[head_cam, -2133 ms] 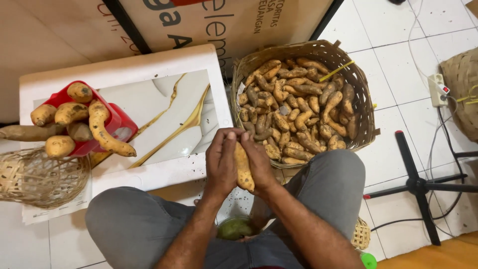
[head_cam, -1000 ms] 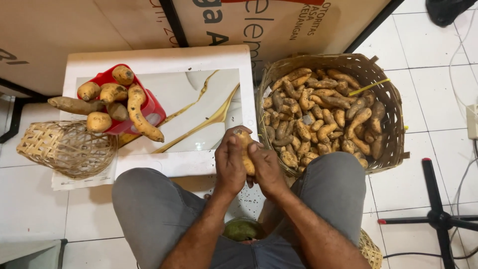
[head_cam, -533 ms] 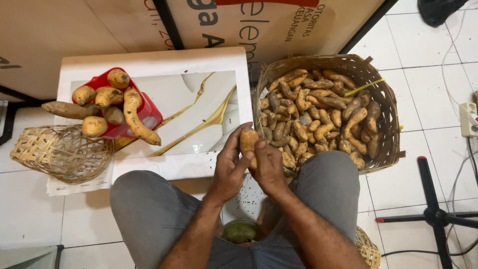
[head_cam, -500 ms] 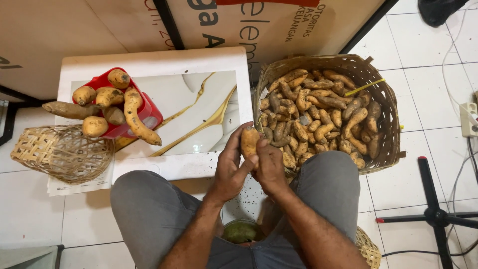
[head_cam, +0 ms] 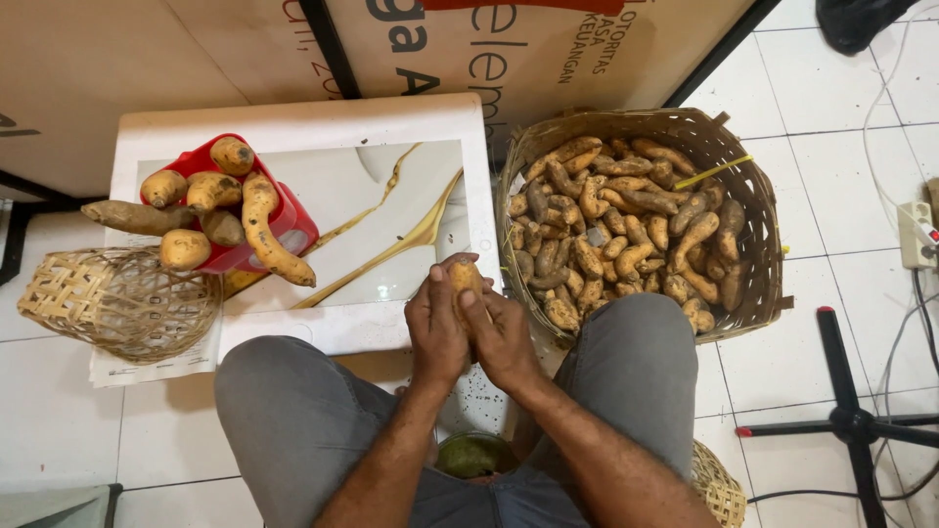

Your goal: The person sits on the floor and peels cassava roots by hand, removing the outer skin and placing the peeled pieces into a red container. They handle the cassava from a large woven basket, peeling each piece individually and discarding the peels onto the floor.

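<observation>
My left hand (head_cam: 436, 330) and my right hand (head_cam: 503, 337) are pressed together around one orange-brown sweet potato (head_cam: 465, 278), whose upper end sticks out above my thumbs. I hold it over my lap, between my grey-trousered knees, just in front of the white board (head_cam: 352, 127) on the floor. A large woven basket (head_cam: 758, 244) full of several sweet potatoes stands to the right of my hands. A red container (head_cam: 291, 221) piled with several bigger sweet potatoes sits on the board to the left.
A small woven basket (head_cam: 117, 303) lies on its side at the left on the tiled floor. A green round object (head_cam: 471, 456) sits between my legs. A black stand leg (head_cam: 851, 420) and a white power strip (head_cam: 919, 235) are at the right.
My hands have kept hold of the sweet potato and turned it between the palms, lifting it slightly so its tip points up. The view has shifted a little.
</observation>
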